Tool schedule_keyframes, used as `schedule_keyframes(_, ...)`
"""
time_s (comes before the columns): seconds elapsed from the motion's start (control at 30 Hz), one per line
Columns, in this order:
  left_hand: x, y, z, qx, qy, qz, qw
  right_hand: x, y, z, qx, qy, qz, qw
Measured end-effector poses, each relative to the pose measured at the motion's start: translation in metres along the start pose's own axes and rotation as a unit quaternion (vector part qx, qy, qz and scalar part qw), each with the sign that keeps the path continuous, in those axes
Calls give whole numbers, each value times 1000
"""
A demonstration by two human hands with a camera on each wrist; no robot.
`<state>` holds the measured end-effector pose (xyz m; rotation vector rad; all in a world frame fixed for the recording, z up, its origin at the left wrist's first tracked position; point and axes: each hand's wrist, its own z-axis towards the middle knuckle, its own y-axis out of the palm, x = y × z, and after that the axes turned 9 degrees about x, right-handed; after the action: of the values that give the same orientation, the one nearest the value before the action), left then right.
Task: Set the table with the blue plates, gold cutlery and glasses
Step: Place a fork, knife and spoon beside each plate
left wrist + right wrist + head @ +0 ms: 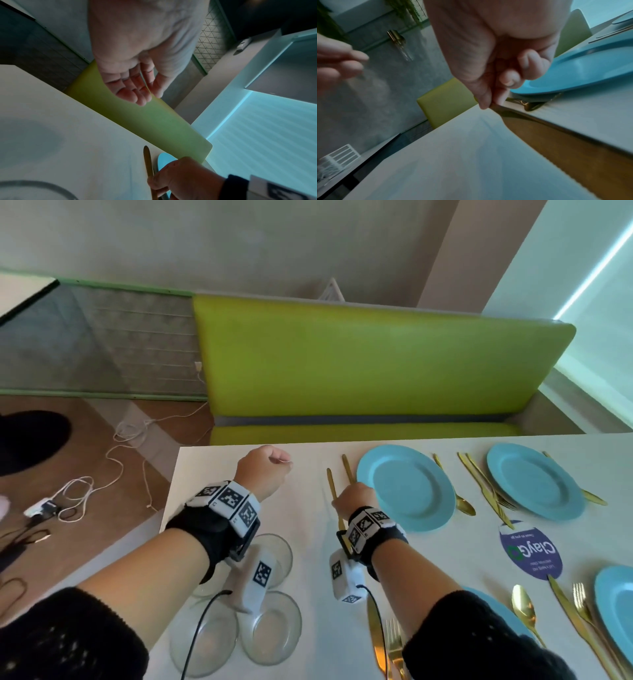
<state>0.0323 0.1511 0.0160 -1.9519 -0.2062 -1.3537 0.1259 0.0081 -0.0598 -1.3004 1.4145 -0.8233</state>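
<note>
Starting left of the near blue plate (pixel 412 487), the four glasses (pixel 272 556) are sitting clustered toward the table's (pixel 212 470) near-left corner, not yet placed. The left hand (pixel 265 470) is hovering farther out than them — fingers loosely curled, holding nothing, as its own wrist view confirms. Moving right, the right hand (pixel 354 501) is pinching the gold knife (pixel 331 484) by its handle, thumb against curled fingers, just left of the plate. A second gold piece (pixel 347 469) is lying between knife and plate. To do this well, the person should probably be laying the knife parallel to that piece, clear of the rim. The right wrist view is showing the pinch up close and the second piece's end tucking under the plate's edge — hidden from the head view.
</note>
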Motion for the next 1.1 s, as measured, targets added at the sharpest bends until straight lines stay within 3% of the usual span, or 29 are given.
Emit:
schedule_keyframes(0.43,0,22,24,1,1,-61,998,-1,11,42,34,100,110,988)
schedule_keyframes(1.1,-1,42,29,9,-2,-46,999,-1,8,54,63,66,70,993)
